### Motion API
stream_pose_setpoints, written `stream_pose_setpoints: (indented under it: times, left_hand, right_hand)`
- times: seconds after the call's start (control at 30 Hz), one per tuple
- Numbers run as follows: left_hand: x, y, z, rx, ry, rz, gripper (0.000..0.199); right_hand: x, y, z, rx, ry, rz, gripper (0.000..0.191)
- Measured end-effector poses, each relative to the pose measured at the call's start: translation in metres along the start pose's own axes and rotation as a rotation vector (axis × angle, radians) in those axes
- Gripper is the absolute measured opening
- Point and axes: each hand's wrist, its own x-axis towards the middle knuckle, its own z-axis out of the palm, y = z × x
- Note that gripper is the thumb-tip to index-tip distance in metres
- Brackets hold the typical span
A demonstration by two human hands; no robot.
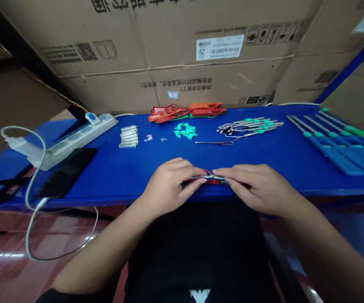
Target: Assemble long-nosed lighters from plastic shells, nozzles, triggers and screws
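Observation:
Near the front edge of the blue table [119, 172], my left hand [171, 185] pinches the left end of a red casing [215, 182] between thumb and fingers. My right hand [257, 185] has thumb and fingers closed on its right part, where a metal rod and a bit of green show. Thin white wires run across the casing between the two hands. Small green parts [185, 131] lie in a loose pile beyond my hands. A screwdriver [224, 143] rests to the right of that pile, beside several wired metal rods [254, 126].
Red and orange casings [169, 113] lie at the back, before a cardboard box [175, 46]. White cylinders [129, 136] are left of centre. A power strip [75, 139] and black phone [68, 172] with a cable occupy the left. Blue-handled pieces [342, 147] lie at right.

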Motion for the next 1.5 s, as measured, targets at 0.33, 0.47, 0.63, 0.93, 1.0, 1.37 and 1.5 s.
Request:
stream_pose_setpoints:
  times: [0.33, 0.47, 0.63, 0.93, 1.0, 1.37, 1.5]
  left_hand:
    - [0.001, 0.002, 0.001, 0.039, -0.04, 0.022, 0.015]
    - [0.002, 0.001, 0.004, 0.025, -0.028, 0.039, 0.013]
    - [0.003, 0.001, 0.005, -0.017, -0.019, 0.065, 0.017]
    - [0.005, 0.003, 0.004, -0.034, -0.03, 0.047, 0.015]
    - [0.006, 0.002, 0.005, -0.032, -0.027, 0.042, 0.015]
    - [0.008, 0.003, 0.007, 0.01, -0.12, -0.038, 0.02]
    - [0.01, 0.005, 0.007, 0.009, -0.138, -0.057, 0.02]
  right_hand:
    - [-0.005, -0.003, -0.004, -0.021, -0.021, -0.012, 0.031]
    - [-0.006, -0.001, -0.004, -0.04, 0.019, -0.07, 0.028]
    - [-0.007, 0.0, -0.002, -0.097, 0.147, -0.149, 0.023]
    - [-0.009, 0.0, -0.001, -0.17, 0.262, -0.205, 0.016]
    - [-0.009, -0.001, 0.0, -0.171, 0.25, -0.197, 0.018]
    - [-0.008, 0.002, 0.003, -0.177, 0.099, -0.093, 0.026]
    - [-0.007, 0.001, 0.002, -0.099, 0.053, -0.06, 0.024]
